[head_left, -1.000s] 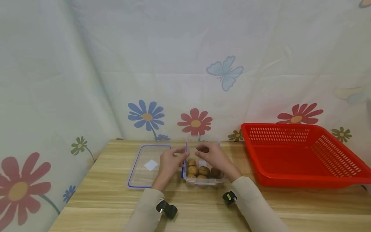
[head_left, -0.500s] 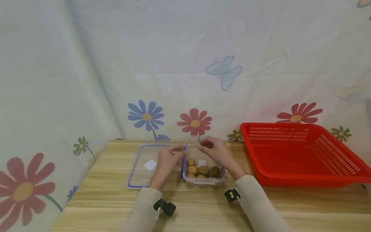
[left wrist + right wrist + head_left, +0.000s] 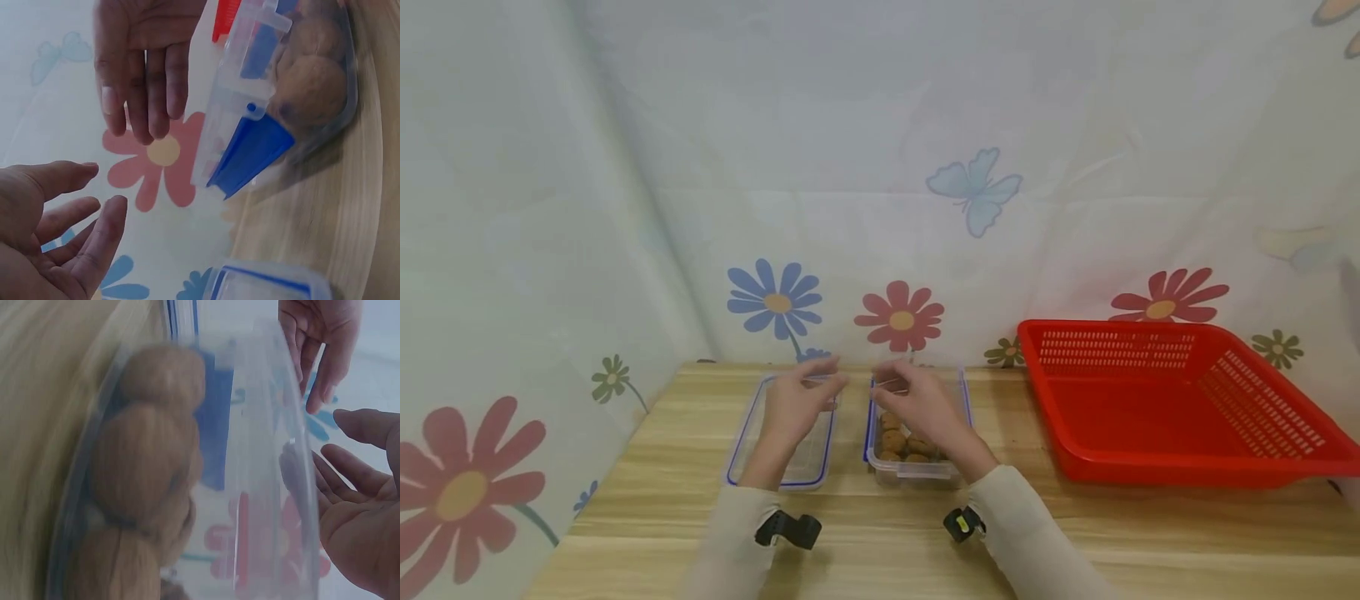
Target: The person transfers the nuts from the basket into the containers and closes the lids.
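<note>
A clear plastic food container with blue side clips stands on the table, holding several walnuts. To its left lies its clear lid, edged with a blue seal. My left hand hovers over the lid, fingers loosely bent and apart, with nothing between them. My right hand is above the container and hides part of the walnuts, its thumb and fingers spread apart. In the left wrist view a blue clip hangs outward from the container's side. The right wrist view shows the walnuts through the clear wall.
A large red plastic basket stands on the right of the wooden table. Behind the table hangs a white cloth printed with flowers and a butterfly.
My left hand has drawn away from the container's left side and is now over the lid. My right hand has shifted left across the container.
</note>
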Demonstrator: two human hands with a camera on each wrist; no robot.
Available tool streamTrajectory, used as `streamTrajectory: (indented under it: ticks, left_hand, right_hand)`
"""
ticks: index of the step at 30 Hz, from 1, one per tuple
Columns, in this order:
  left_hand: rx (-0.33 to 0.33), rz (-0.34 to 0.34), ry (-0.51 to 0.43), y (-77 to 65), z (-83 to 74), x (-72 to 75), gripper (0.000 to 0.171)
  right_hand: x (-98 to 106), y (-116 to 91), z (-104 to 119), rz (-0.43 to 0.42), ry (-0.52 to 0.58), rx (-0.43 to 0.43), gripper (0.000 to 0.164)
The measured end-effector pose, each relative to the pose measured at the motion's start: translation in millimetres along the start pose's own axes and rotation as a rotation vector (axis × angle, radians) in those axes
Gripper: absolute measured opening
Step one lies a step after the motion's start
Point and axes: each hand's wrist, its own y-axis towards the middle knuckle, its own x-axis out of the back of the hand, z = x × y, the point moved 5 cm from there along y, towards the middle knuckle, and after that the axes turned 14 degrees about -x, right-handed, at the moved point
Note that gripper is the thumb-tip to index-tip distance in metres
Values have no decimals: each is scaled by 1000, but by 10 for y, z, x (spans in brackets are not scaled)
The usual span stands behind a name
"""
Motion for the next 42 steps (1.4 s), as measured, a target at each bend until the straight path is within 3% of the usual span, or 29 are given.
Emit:
streamTrajectory:
  ticks: [8, 15, 23, 29, 33, 42]
  left_hand:
    - [-16, -4, 115, -60, 5, 367, 42]
    - [-8, 22, 234, -154, 109, 708, 55]
    - [-127, 163, 371, -211, 221, 913, 70]
    - [-61, 184, 369, -219, 400, 1054, 78]
    - [-15, 197, 359, -236, 532, 1148, 81]
    - [95, 224, 246, -314, 774, 1281, 86]
  right_hand:
    - [-261, -21, 146, 47, 132, 80, 35]
    - [-582, -30, 217, 47, 273, -38, 42]
    - [-889, -55, 291, -52, 435, -145, 61]
    - [-1059, -78, 273, -85, 502, -158, 66]
    - [-1138, -78, 192, -118, 521, -219, 68]
    - [-1277, -60, 35, -141, 536, -300, 73]
